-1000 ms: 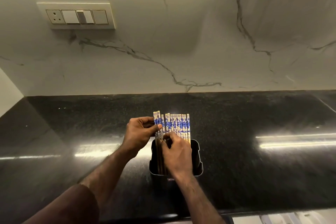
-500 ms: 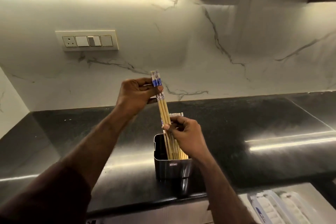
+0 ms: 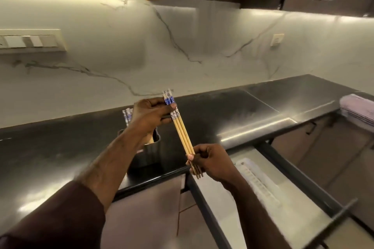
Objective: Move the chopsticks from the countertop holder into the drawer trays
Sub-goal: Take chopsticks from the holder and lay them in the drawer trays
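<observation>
Spanning both hands in the head view, a small bundle of chopsticks [image 3: 183, 135] is pinched at its patterned tops by the left hand [image 3: 150, 115] and at its tips by the right hand [image 3: 210, 160], above the countertop [image 3: 232, 111] edge, beside the holder [image 3: 150, 148]. Light, stiff and smooth, they are judged likely to fan apart; a two-ended hold is advised.

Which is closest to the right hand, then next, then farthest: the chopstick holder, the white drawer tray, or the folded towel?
From the right hand:
1. White drawer tray, just right of it, below.
2. Chopstick holder, left on the counter.
3. Folded towel, far right.
</observation>
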